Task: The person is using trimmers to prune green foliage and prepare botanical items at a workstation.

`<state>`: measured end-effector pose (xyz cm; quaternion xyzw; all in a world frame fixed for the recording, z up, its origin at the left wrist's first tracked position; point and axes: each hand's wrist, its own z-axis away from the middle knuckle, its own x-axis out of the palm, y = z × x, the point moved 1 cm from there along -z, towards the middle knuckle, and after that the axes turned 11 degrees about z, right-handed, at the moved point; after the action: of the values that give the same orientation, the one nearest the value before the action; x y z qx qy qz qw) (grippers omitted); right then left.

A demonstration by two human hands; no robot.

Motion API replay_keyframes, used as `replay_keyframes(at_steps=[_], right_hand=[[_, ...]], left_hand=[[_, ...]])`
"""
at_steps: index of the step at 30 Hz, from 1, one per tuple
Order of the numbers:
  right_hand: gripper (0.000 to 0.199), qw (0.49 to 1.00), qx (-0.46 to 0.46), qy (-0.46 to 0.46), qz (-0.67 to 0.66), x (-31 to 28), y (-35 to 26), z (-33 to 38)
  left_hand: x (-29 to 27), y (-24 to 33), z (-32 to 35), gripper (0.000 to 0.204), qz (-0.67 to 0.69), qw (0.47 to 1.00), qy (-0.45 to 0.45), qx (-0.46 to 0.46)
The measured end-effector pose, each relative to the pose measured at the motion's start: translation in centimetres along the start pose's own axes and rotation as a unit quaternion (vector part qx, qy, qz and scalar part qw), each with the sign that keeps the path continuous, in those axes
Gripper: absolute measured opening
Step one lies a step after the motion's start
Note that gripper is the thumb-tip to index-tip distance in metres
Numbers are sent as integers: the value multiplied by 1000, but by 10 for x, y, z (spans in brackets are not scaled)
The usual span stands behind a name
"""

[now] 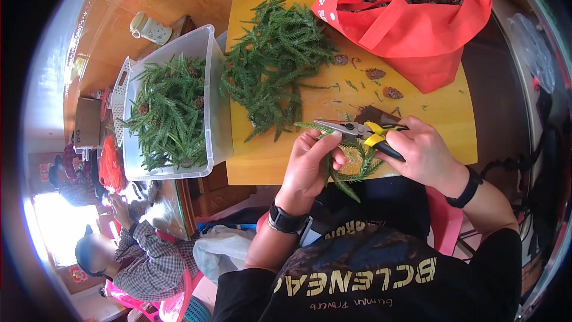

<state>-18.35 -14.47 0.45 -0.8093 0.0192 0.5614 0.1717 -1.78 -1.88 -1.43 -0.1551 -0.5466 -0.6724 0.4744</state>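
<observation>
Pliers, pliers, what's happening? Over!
Right hand gripping the pliers. Left hand holding a green sprig. Loose pine cones lie beyond on the table, clear of both hands.

Pliers' handles (389,149) — partly covered, red bag (417,39) — cut off above, person's face (105,253) blurred

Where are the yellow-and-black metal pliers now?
Head view, right of centre: the pliers are in the person's right hand, jaws beside the left hand, over the yellow tabletop.

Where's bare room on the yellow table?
Yellow table: near-left corner, between plastic bin and left hand, below the sprig pile; right edge, nearly bare, between the red bag and right hand. Crowded: the middle, with pine cones and scraps beyond the pliers.
</observation>
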Motion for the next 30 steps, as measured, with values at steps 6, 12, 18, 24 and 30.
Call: replay_keyframes(at_steps=[6,12,18,24,30], right_hand=[[17,905,239,-105,-335,-13,0,-5],[18,928,307,-70,-199,-19,38,18],[23,963,261,-37,61,-14,70,59],[23,965,233,-63,101,-3,79,69],[20,971,201,-89,92,-13,78,45]], left_hand=[[-3,7,2,7,-10,1000,-13,14],[3,16,9,6,-29,997,-50,53],[2,38,7,19,-579,699,-40,418],[-21,24,2,31,-777,557,4,293],[-4,21,-1,35,-753,588,-40,293]])
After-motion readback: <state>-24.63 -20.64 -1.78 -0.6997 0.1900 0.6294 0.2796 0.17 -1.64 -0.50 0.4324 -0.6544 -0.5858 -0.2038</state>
